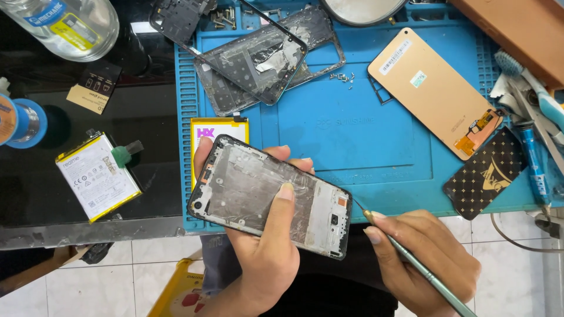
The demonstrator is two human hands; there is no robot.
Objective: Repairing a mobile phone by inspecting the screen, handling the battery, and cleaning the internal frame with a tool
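Black-edged and bare inside, the phone frame (270, 196) lies tilted in the left hand (258, 246), thumb across its middle and fingers curled round its far edge, held over the near rim of the blue mat (352, 135). The right hand (423, 258) keeps a closed grip on a thin green tool (423, 270) whose fine tip seems to touch the frame's right edge. Mid-mat lies bare between a second frame (258, 58) and a copper-backed screen (435, 88); a battery (97, 176) rests left on the tabletop (153, 105)

Bare blue mat (376, 141) between loose screws (342, 77) and gold screen (432, 91).
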